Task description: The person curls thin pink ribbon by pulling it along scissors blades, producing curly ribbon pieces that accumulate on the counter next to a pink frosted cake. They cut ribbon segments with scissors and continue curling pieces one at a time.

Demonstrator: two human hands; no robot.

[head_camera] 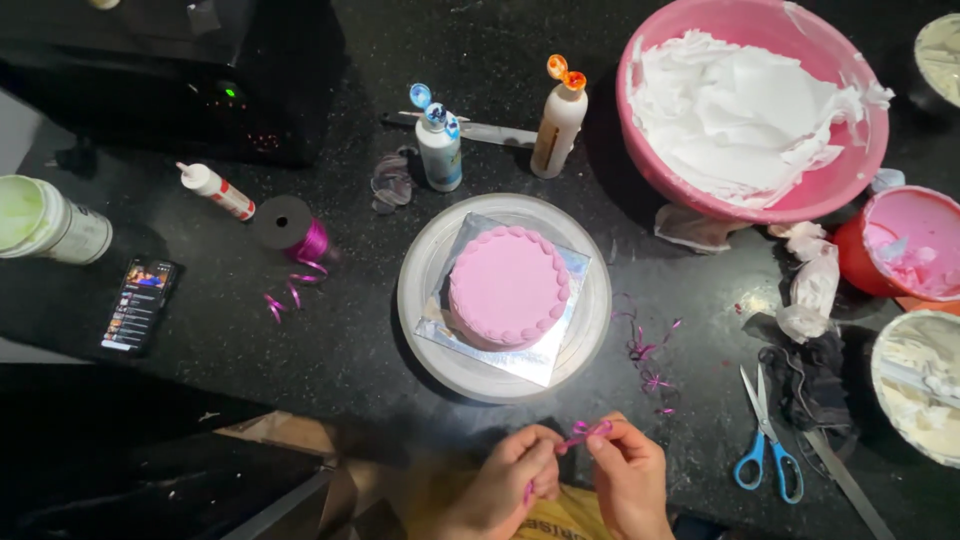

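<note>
Both hands pinch a short piece of magenta curling ribbon (580,433) at the near edge of the black counter. My left hand (505,485) grips its lower end, which hangs down past the fingers. My right hand (632,478) holds the upper looped end. Just beyond the hands a small round pink cake (508,285) sits on a square silver board (560,345), which rests on a grey turntable (430,340).
A ribbon spool (292,228) and ribbon scraps (650,365) lie on the counter. Two squeeze bottles (440,145) (557,125) stand behind the cake. Big pink bowl of white cream (750,105) at back right, smaller bowls at right, blue scissors (765,445), phone (138,305) at left.
</note>
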